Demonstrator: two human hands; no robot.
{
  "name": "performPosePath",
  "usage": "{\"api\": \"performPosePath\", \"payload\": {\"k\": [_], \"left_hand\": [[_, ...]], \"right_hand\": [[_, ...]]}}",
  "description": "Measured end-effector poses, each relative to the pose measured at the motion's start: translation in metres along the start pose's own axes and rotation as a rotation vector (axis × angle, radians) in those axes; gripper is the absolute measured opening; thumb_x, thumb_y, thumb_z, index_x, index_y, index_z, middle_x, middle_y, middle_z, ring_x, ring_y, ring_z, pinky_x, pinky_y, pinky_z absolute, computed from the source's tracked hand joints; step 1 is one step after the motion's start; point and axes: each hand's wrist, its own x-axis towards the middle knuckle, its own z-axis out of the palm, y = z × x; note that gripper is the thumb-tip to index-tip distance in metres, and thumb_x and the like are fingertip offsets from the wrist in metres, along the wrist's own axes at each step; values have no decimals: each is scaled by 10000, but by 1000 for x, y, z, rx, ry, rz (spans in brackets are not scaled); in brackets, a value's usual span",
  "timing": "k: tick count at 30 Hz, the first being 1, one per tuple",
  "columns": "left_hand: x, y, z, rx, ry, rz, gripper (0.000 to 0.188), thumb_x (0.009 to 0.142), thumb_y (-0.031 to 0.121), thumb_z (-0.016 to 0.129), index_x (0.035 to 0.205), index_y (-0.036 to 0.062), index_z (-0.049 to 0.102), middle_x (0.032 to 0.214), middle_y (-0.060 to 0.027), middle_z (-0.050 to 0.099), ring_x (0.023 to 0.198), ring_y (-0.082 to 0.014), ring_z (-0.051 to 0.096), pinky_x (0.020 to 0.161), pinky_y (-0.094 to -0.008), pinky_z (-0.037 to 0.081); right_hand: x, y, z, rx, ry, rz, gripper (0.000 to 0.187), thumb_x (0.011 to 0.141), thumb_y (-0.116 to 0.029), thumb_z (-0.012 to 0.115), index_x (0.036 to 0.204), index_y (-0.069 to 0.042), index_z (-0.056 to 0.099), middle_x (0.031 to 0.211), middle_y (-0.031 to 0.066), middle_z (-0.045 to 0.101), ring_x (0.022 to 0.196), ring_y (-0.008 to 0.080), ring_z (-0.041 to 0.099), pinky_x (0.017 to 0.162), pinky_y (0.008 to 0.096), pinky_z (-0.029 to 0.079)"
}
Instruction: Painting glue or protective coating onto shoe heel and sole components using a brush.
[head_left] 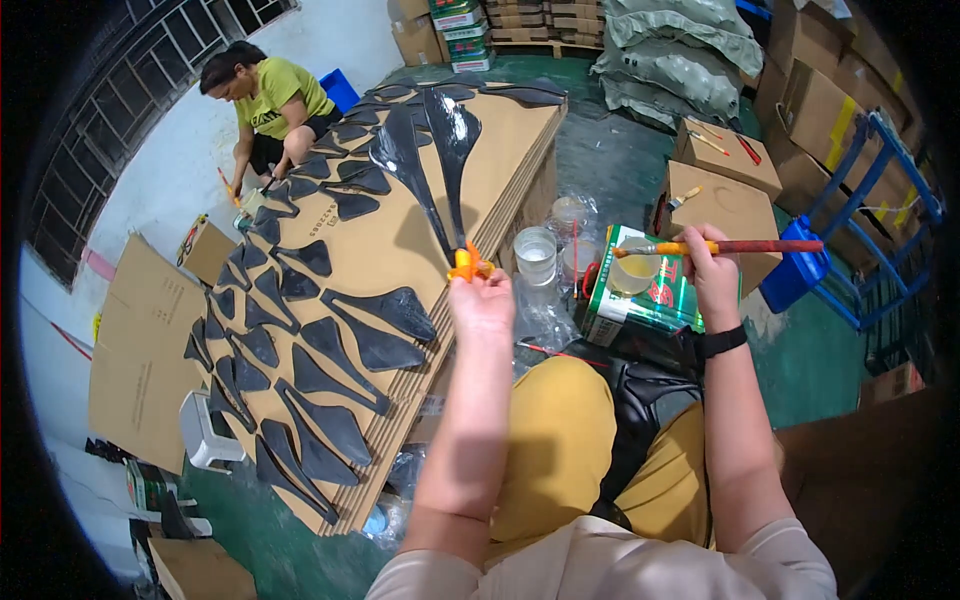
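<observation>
My left hand [482,300] pinches the narrow joined end of a black V-shaped piece [455,140] with two long, paddle-like arms. Orange coverings [467,263] show at the fingertips. The piece points away from me above the cardboard, and its wide ends shine as if wet. My right hand [710,275] is closed around a paintbrush [745,247] with a dark red handle. The brush lies level, its bristles at the left, over a clear cup [634,268] of yellowish liquid. That cup stands on a green and white box [610,315] beside my right knee.
Several similar black pieces [335,375] cover the stacked cardboard sheets [400,230]. A co-worker in a yellow-green shirt [283,97] crouches at the far left. Clear cups [535,255] stand near the stack's edge. Brown cartons [718,215] and a blue hand truck [875,240] are on the right.
</observation>
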Motion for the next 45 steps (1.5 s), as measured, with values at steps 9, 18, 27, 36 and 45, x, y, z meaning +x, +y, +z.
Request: {"api": "performPosePath", "payload": {"k": [9, 18, 27, 36, 45], "left_hand": [[19, -26, -28, -199, 144, 99, 280, 949, 284, 333, 961, 137, 571, 844, 39, 594, 686, -88, 510, 560, -244, 360], [32, -26, -44, -390, 174, 204, 219, 926, 210, 409, 1026, 124, 583, 797, 19, 559, 672, -91, 507, 583, -219, 384], [40, -23, -50, -444, 166, 232, 228, 928, 215, 406, 1014, 105, 587, 827, 7, 579, 701, -103, 529, 599, -227, 416], [31, -22, -40, -490, 204, 229, 257, 943, 200, 369, 1028, 82, 581, 866, 0, 597, 734, -103, 537, 622, -229, 427], [27, -23, -32, -521, 166, 231, 229, 933, 190, 386, 1000, 69, 570, 831, -22, 586, 720, -119, 545, 609, -228, 432]], "right_hand": [[-12, 11, -39, -28, 32, 34, 216, 892, -191, 543, 744, -42, 592, 530, -41, 446, 422, 32, 379, 386, 190, 260], [-21, 20, -55, -57, 39, 91, 207, 896, -185, 539, 731, -62, 564, 516, -58, 421, 402, 15, 348, 369, 182, 230], [-25, 25, -52, -58, 27, 114, 203, 902, -184, 529, 745, -58, 562, 540, -55, 431, 408, 18, 354, 365, 180, 246], [-28, 28, -51, -81, 30, 127, 210, 904, -184, 526, 737, -60, 554, 532, -56, 420, 405, 18, 350, 365, 183, 244], [-36, 22, -51, -98, 42, 120, 231, 906, -188, 522, 716, -58, 541, 502, -57, 404, 377, 21, 329, 349, 190, 225]]}}
